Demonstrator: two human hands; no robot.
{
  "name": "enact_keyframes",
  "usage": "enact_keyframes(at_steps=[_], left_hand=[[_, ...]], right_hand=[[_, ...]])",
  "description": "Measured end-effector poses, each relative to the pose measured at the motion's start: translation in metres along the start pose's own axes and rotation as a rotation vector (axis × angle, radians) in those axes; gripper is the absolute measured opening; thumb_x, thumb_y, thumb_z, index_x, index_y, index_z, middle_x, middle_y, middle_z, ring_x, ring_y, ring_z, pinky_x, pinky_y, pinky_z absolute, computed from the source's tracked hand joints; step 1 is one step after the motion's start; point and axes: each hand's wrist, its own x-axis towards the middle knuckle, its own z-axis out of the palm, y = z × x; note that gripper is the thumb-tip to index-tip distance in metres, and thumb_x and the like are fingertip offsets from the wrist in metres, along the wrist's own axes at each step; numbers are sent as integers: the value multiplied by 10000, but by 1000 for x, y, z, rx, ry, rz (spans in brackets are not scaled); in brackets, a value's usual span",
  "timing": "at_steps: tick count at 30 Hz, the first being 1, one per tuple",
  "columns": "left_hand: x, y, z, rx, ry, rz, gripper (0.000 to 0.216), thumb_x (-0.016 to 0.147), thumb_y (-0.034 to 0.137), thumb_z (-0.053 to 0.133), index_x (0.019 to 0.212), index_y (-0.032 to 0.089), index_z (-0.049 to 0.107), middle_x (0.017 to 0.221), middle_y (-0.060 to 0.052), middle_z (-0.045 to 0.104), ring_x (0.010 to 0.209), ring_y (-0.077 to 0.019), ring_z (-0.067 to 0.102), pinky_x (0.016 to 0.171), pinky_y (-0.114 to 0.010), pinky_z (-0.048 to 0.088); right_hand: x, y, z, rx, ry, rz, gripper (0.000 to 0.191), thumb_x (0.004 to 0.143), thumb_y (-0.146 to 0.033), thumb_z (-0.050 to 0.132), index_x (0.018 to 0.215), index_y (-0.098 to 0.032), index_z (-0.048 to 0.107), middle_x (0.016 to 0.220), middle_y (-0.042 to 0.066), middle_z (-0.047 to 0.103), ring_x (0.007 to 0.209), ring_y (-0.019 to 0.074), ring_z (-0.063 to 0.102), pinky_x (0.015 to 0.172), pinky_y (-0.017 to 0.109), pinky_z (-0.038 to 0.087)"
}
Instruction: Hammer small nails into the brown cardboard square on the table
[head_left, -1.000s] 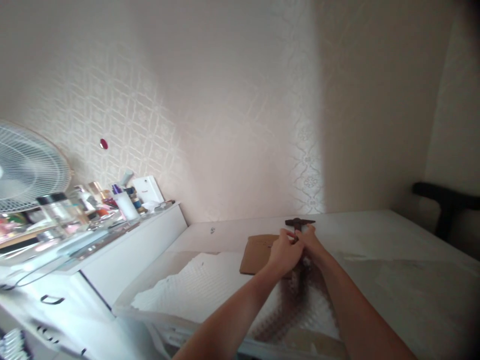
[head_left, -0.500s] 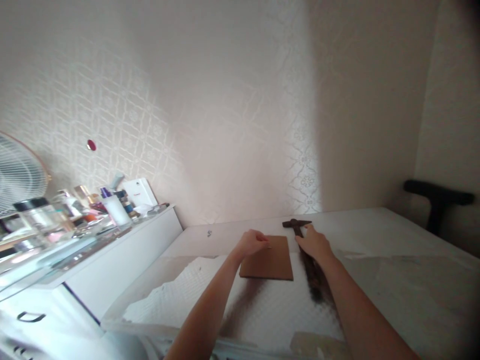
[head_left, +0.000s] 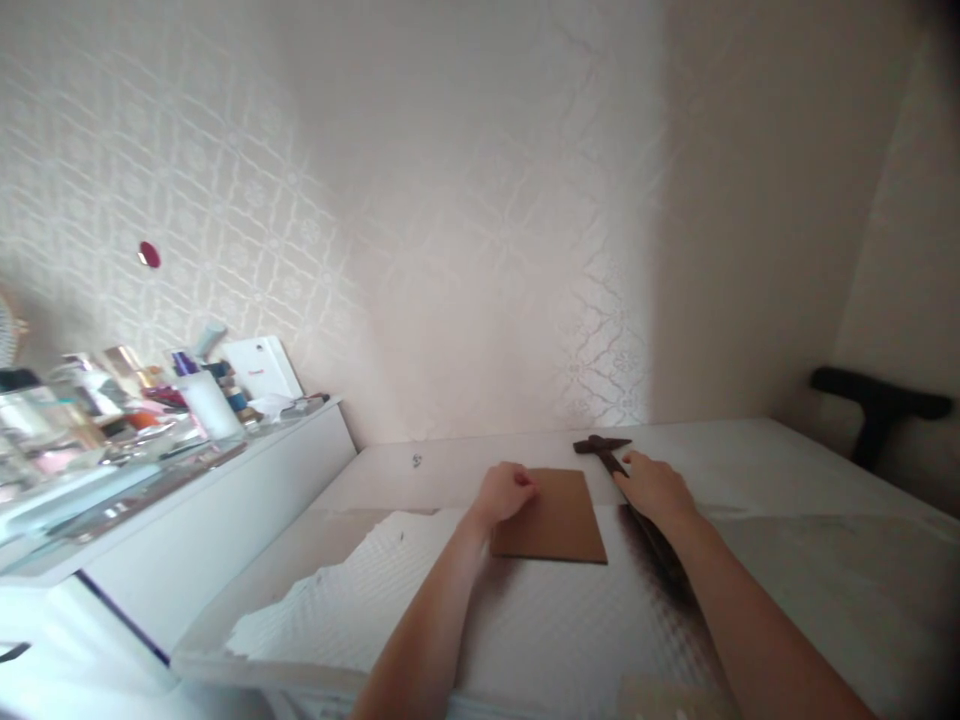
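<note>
A flat brown cardboard square (head_left: 553, 516) lies on the white table (head_left: 787, 480). My left hand (head_left: 506, 492) rests on its left edge with fingers curled closed, pinching something too small to make out. To the right of the cardboard lies a dark hammer (head_left: 609, 450), its head pointing toward the wall. My right hand (head_left: 656, 487) lies over the hammer's handle, fingers wrapped on it.
A patterned wall stands close behind the table. On the left, a white dresser (head_left: 187, 510) carries several bottles and jars (head_left: 202, 395). White textured sheeting (head_left: 360, 600) covers the table's near side. A dark chair arm (head_left: 877, 408) shows at the right.
My hands, joined at the hammer a second ago, have parted: the left went to the cardboard's left edge, the right stays on the hammer handle. The view has shifted right, and the fan has left view.
</note>
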Motion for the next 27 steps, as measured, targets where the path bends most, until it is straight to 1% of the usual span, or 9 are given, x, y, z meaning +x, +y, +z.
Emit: enact_keyframes(at_steps=[5, 7, 10, 13, 19, 22, 27], left_hand=[[0, -23, -19, -19, 118, -146, 154, 734, 228, 574, 801, 162, 696, 803, -45, 698, 779, -146, 623, 688, -219, 444], [1, -29, -22, -26, 137, -164, 153, 736, 225, 572, 800, 169, 700, 816, -44, 701, 805, -150, 625, 702, -221, 441], [2, -34, -20, -33, 138, -142, 167, 746, 241, 567, 810, 175, 707, 826, -49, 703, 816, -159, 628, 718, -231, 442], [3, -33, -16, -33, 130, -124, 179, 746, 259, 575, 828, 175, 711, 828, -55, 703, 805, -162, 632, 721, -232, 447], [3, -31, -12, -19, 124, -86, 187, 758, 249, 564, 840, 181, 717, 840, -55, 705, 830, -168, 629, 751, -237, 443], [4, -31, -10, -12, 121, -72, 192, 765, 256, 558, 842, 185, 719, 847, -54, 705, 838, -172, 626, 763, -244, 439], [5, -31, -7, -11, 106, -71, 189, 764, 253, 561, 843, 187, 719, 853, -50, 705, 826, -167, 625, 749, -238, 436]], right_hand=[[-1, 0, -3, -80, -39, 2, 326, 822, -275, 453, 1088, -133, 576, 893, 166, 650, 865, 294, 617, 696, 356, 429], [-2, -2, -6, -98, -39, -14, 329, 826, -257, 443, 1104, -130, 568, 906, 157, 650, 878, 287, 611, 702, 348, 425], [-4, -8, -10, -116, -1, -27, 337, 832, -238, 427, 1124, -129, 556, 926, 151, 647, 888, 278, 600, 707, 343, 419], [-9, -18, -14, -126, 58, -51, 340, 834, -236, 423, 1135, -143, 553, 956, 139, 641, 895, 271, 586, 705, 342, 414], [-21, -41, -14, -118, 118, -198, 319, 840, -224, 423, 1116, -158, 570, 976, 98, 630, 923, 252, 550, 747, 344, 404], [-23, -44, -13, -88, 116, -250, 318, 843, -218, 427, 1117, -148, 573, 974, 93, 628, 940, 238, 537, 777, 331, 397], [-20, -39, -13, -72, 111, -232, 317, 854, -240, 428, 1117, -139, 574, 978, 96, 629, 956, 236, 531, 789, 325, 393]])
